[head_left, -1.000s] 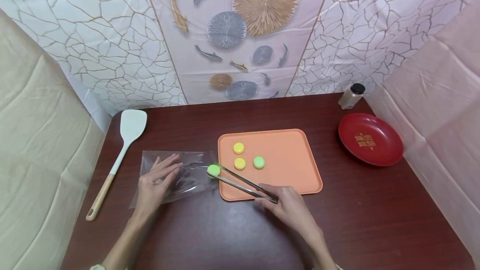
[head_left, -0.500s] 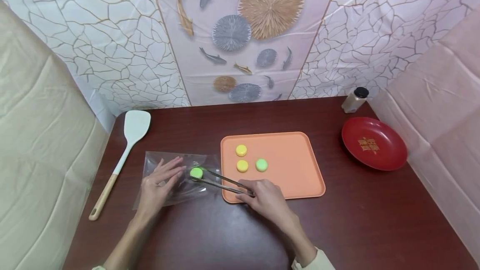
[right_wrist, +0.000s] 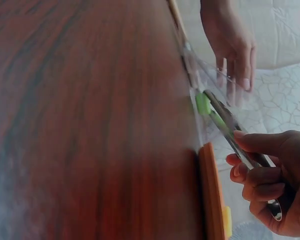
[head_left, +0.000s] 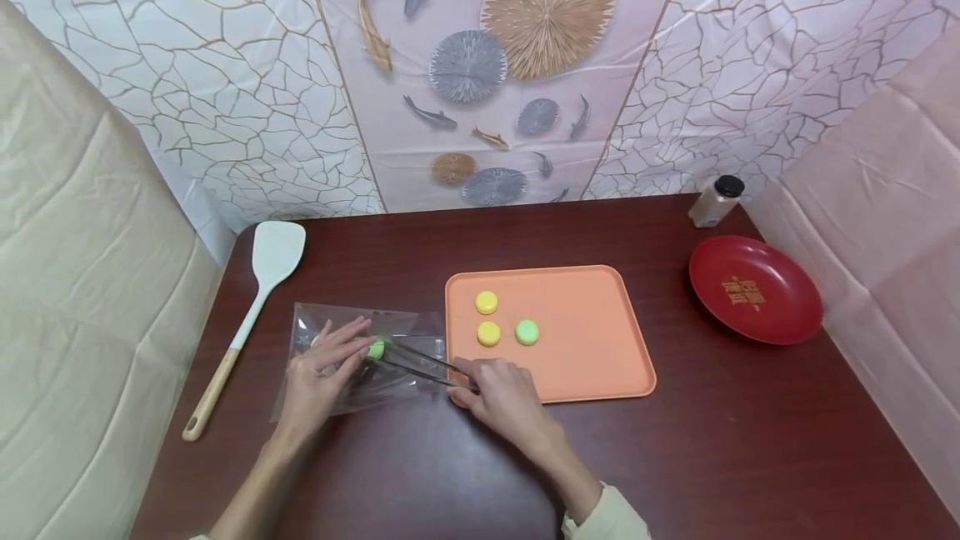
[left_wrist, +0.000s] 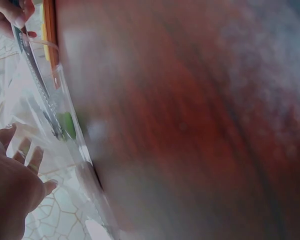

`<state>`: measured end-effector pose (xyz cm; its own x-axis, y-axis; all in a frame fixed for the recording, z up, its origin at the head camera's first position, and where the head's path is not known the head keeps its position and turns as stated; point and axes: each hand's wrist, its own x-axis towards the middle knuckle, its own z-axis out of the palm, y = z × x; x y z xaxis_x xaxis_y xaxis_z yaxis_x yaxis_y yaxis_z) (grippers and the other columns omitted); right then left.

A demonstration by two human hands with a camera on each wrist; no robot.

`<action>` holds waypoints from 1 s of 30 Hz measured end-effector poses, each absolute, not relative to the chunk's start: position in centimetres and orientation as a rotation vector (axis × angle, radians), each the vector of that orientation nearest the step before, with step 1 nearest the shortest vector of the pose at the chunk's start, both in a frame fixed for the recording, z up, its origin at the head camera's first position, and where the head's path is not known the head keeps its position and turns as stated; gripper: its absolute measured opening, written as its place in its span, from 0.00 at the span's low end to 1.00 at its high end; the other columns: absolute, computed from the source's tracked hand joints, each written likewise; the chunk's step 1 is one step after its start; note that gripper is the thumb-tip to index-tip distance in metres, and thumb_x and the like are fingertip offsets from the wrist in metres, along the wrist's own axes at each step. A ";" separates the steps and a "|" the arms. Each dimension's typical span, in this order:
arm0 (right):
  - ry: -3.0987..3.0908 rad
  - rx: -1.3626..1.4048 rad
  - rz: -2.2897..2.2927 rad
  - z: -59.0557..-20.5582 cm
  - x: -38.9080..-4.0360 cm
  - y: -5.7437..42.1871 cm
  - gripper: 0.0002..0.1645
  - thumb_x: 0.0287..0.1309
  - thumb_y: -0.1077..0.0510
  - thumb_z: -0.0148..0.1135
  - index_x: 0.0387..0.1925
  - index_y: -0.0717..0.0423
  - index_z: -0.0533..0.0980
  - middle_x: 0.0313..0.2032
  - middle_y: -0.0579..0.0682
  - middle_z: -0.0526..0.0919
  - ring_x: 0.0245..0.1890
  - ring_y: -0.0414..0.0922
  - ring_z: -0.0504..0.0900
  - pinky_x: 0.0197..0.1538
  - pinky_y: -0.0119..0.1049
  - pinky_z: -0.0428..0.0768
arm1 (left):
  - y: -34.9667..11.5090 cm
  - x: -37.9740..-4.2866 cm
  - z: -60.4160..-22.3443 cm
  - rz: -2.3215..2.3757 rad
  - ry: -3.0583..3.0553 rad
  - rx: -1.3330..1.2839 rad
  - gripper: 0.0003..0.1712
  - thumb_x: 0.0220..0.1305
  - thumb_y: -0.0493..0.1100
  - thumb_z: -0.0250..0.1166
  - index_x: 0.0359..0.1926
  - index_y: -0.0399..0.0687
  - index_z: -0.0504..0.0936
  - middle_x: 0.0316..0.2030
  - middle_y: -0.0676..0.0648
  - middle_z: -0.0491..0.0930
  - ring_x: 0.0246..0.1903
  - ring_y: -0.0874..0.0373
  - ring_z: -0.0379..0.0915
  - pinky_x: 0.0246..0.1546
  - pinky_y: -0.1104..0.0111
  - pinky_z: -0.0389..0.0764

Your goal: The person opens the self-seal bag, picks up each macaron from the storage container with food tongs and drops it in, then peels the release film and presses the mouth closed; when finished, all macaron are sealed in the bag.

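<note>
In my right hand [head_left: 498,402] I grip metal tongs [head_left: 420,375], whose tips hold a green macaron [right_wrist: 203,103]. The macaron and the tong tips lie within the outline of a clear plastic bag [head_left: 405,327], with raised film around them in both wrist views. My left hand [head_left: 322,365] is over the bag's left part, its fingers [left_wrist: 36,159] fairly straight and spread against the lifted film. From the head view, its fingertips partly hide the macaron. An orange tray [head_left: 588,323] to the right bears two yellow macarons [head_left: 487,319] and another green macaron [head_left: 527,332].
A white spatula [head_left: 279,250] with a wooden handle lies along the table's left side. A red plate [head_left: 753,290] and a black-capped jar [head_left: 715,202] stand at the right and back right. Patterned cloth walls [head_left: 225,90] enclose the dark table [head_left: 390,473].
My right hand has moved left with the tongs, carrying the green macaron from the tray's left edge over the bag to my left fingertips. The left hand stays nearly in place.
</note>
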<state>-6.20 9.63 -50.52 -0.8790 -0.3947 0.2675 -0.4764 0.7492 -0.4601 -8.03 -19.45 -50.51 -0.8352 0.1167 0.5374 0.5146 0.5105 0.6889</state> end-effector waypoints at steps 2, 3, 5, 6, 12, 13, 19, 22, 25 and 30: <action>-2.825 0.674 0.812 -49.6 -6.1 9.1 0.14 0.67 0.49 0.77 0.51 0.49 0.89 0.21 0.37 0.77 0.22 0.39 0.77 0.20 0.40 0.74 | -19.5 -8.0 -50.5 -1.270 -2.325 -0.526 0.18 0.59 0.21 0.76 0.49 0.36 0.94 0.58 0.35 0.89 0.66 0.56 0.84 0.85 0.63 0.65; -2.844 0.661 0.808 -49.5 -6.1 8.9 0.15 0.68 0.50 0.77 0.52 0.49 0.89 0.21 0.38 0.77 0.22 0.39 0.77 0.20 0.39 0.74 | -19.5 -8.0 -50.5 -1.274 -2.320 -0.531 0.18 0.59 0.21 0.76 0.49 0.36 0.94 0.58 0.34 0.89 0.66 0.56 0.84 0.84 0.62 0.65; -2.879 0.628 0.802 -48.8 -6.2 8.4 0.17 0.67 0.51 0.78 0.54 0.50 0.89 0.22 0.39 0.78 0.23 0.40 0.78 0.21 0.37 0.74 | -19.5 -8.1 -50.5 -1.276 -2.314 -0.539 0.18 0.59 0.21 0.76 0.49 0.36 0.94 0.58 0.34 0.89 0.66 0.56 0.84 0.85 0.61 0.65; -2.888 0.616 0.788 -48.7 -6.2 8.2 0.17 0.67 0.51 0.78 0.55 0.50 0.89 0.22 0.40 0.78 0.23 0.40 0.78 0.22 0.37 0.74 | -19.6 -8.1 -50.5 -1.277 -2.313 -0.543 0.18 0.59 0.21 0.76 0.49 0.36 0.94 0.58 0.34 0.89 0.66 0.55 0.84 0.85 0.61 0.66; -2.887 0.605 0.755 -48.9 -6.6 7.4 0.20 0.66 0.52 0.79 0.57 0.52 0.89 0.26 0.42 0.83 0.25 0.43 0.83 0.22 0.36 0.76 | -19.8 -8.2 -50.6 -1.272 -2.333 -0.538 0.18 0.61 0.21 0.75 0.51 0.36 0.93 0.59 0.36 0.89 0.68 0.55 0.83 0.85 0.63 0.64; -2.879 0.613 0.764 -48.9 -6.6 7.4 0.20 0.66 0.51 0.79 0.57 0.52 0.89 0.26 0.43 0.84 0.25 0.43 0.84 0.22 0.37 0.77 | -19.8 -8.2 -50.6 -1.277 -2.338 -0.536 0.18 0.61 0.21 0.75 0.51 0.35 0.93 0.59 0.36 0.89 0.68 0.55 0.83 0.85 0.64 0.64; -2.822 0.643 0.815 -49.5 -6.8 8.2 0.23 0.67 0.47 0.79 0.58 0.53 0.88 0.22 0.41 0.79 0.23 0.41 0.78 0.20 0.40 0.76 | -19.7 -8.2 -50.7 -1.294 -2.348 -0.516 0.18 0.61 0.21 0.75 0.51 0.34 0.93 0.59 0.36 0.89 0.69 0.53 0.83 0.85 0.65 0.63; -2.817 0.632 0.817 -49.4 -6.5 9.1 0.20 0.68 0.44 0.77 0.54 0.48 0.89 0.18 0.37 0.73 0.22 0.39 0.76 0.20 0.42 0.74 | -19.5 -8.3 -50.7 -1.289 -2.345 -0.510 0.17 0.60 0.21 0.76 0.51 0.33 0.93 0.58 0.35 0.89 0.68 0.52 0.83 0.85 0.63 0.64; -2.871 0.582 0.832 -47.9 -5.5 10.1 0.12 0.65 0.45 0.80 0.40 0.45 0.86 0.17 0.35 0.68 0.22 0.38 0.75 0.20 0.40 0.72 | -19.4 -8.3 -50.7 -1.286 -2.344 -0.509 0.18 0.60 0.21 0.76 0.50 0.33 0.93 0.58 0.34 0.89 0.67 0.51 0.84 0.85 0.62 0.64; -2.950 0.488 0.845 -46.0 -3.2 12.5 0.19 0.60 0.46 0.83 0.29 0.41 0.76 0.18 0.32 0.64 0.21 0.32 0.66 0.22 0.31 0.65 | -19.4 -8.3 -50.7 -1.277 -2.361 -0.503 0.17 0.60 0.21 0.76 0.50 0.33 0.93 0.58 0.34 0.89 0.67 0.49 0.84 0.85 0.61 0.64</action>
<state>-3.18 12.54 -46.05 -0.9501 -0.2887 0.1178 -0.3073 0.8028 -0.5110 -8.33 -19.40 -50.70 -0.8519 0.1183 0.5102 0.4917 0.5162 0.7012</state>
